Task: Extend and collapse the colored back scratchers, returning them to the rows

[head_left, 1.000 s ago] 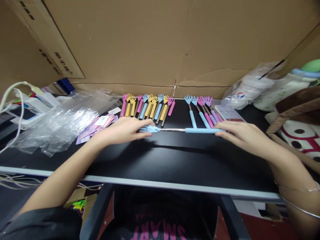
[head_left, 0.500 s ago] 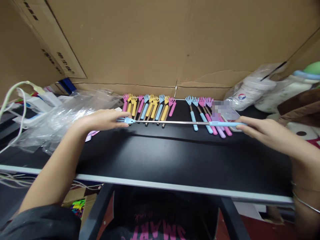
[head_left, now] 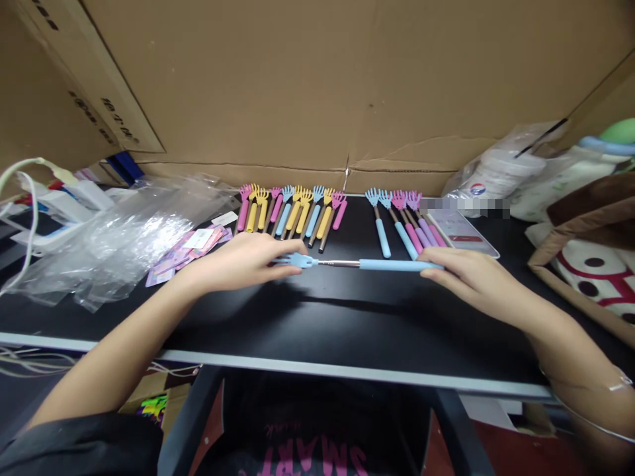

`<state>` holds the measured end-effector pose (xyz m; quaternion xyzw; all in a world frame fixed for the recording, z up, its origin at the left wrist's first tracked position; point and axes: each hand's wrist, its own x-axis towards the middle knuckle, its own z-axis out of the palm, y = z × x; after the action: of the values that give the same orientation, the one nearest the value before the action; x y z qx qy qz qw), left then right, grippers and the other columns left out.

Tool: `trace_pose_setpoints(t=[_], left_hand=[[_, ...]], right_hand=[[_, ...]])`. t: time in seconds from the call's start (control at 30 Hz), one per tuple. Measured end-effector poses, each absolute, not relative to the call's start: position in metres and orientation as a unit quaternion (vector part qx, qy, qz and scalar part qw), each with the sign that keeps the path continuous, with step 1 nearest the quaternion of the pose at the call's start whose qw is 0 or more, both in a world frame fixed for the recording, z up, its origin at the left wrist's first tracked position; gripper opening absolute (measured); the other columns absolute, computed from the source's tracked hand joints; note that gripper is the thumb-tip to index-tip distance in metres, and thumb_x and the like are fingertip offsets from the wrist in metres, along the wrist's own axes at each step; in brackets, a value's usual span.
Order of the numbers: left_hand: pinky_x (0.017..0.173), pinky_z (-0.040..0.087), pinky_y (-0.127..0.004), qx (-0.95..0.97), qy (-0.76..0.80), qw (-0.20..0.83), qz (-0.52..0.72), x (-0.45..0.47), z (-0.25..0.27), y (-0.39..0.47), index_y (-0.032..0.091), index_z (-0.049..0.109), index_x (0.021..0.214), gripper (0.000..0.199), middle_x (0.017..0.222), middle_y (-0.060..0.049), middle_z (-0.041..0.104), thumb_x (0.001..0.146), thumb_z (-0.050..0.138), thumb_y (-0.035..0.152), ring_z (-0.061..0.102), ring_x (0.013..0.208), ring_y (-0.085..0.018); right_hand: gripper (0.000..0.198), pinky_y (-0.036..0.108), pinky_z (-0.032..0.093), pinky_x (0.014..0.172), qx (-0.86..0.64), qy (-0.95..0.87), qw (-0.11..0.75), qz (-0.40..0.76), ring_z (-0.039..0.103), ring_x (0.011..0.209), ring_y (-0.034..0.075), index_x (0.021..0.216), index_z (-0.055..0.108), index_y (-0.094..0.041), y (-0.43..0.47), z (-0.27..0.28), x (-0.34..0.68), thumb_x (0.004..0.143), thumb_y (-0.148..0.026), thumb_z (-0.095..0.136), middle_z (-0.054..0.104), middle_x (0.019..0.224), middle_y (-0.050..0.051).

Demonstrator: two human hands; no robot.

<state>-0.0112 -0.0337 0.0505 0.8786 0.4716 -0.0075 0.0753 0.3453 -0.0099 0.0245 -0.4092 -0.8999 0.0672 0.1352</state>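
A light blue telescopic back scratcher (head_left: 391,265) is held level above the black desk between my two hands. My left hand (head_left: 248,259) pinches its claw-shaped head, and my right hand (head_left: 464,272) grips the far end of its blue handle. Only a short stretch of metal rod shows between head and handle. Behind it lies a row of pink, yellow and blue back scratchers (head_left: 295,215), some with handles apart from their rods. To the right, a second group of blue, pink and purple back scratchers (head_left: 381,237) lies side by side, partly behind my right hand.
Clear plastic bags (head_left: 119,231) and printed cards (head_left: 198,241) lie at the left, beside a white cable (head_left: 34,218). A phone-like flat slab (head_left: 466,233), a bagged cup (head_left: 501,175) and a brown-handled bag (head_left: 590,258) are at the right. Cardboard (head_left: 297,86) walls the back.
My hands have come closer together, and the rod of the blue back scratcher has slid into a much shorter length. It also sits slightly nearer the desk's front edge.
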Motion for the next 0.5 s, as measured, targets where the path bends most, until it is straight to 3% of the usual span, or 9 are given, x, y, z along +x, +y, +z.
trace_pose_setpoints(t=[0.13, 0.27, 0.37, 0.5], left_hand=[[0.075, 0.046, -0.025, 0.859, 0.504, 0.086, -0.031, -0.047, 0.055, -0.022, 0.027, 0.059, 0.121, 0.045, 0.105, -0.003, 0.072, 0.094, 0.037, 0.056, 0.066, 0.091, -0.021], [0.102, 0.045, -0.036, 0.804, 0.572, 0.156, -0.041, -0.086, 0.056, -0.009, 0.026, 0.052, 0.138, 0.067, 0.144, -0.007, 0.054, 0.086, 0.043, 0.066, 0.053, 0.126, -0.029], [0.107, 0.043, -0.039, 0.794, 0.579, 0.184, -0.022, -0.096, 0.056, -0.004, 0.024, 0.052, 0.138, 0.072, 0.147, -0.008, 0.050, 0.083, 0.044, 0.070, 0.050, 0.131, -0.032], [0.099, 0.047, -0.039, 0.822, 0.540, 0.182, 0.004, -0.096, 0.053, -0.002, 0.022, 0.058, 0.128, 0.062, 0.133, -0.010, 0.061, 0.087, 0.044, 0.065, 0.058, 0.117, -0.030]], right_hand=[[0.053, 0.031, 0.041, 0.065, -0.451, -0.885, 0.113, 0.026, 0.062, 0.073, 0.022, 0.086, 0.060, -0.024, -0.001, 0.035, 0.369, 0.092, -0.067, 0.031, 0.067, 0.080, 0.006], [0.062, 0.030, 0.039, 0.056, -0.509, -0.854, 0.072, 0.075, 0.052, 0.054, 0.019, 0.083, 0.059, -0.023, 0.014, 0.048, 0.411, 0.084, -0.078, 0.031, 0.056, 0.060, 0.001], [0.063, 0.031, 0.042, 0.059, -0.539, -0.833, 0.090, 0.088, 0.054, 0.059, 0.019, 0.081, 0.056, -0.022, 0.019, 0.053, 0.430, 0.080, -0.082, 0.034, 0.059, 0.066, 0.003], [0.060, 0.031, 0.040, 0.059, -0.539, -0.831, 0.098, 0.100, 0.053, 0.060, 0.018, 0.082, 0.054, -0.023, 0.016, 0.051, 0.429, 0.082, -0.080, 0.035, 0.058, 0.067, 0.002]])
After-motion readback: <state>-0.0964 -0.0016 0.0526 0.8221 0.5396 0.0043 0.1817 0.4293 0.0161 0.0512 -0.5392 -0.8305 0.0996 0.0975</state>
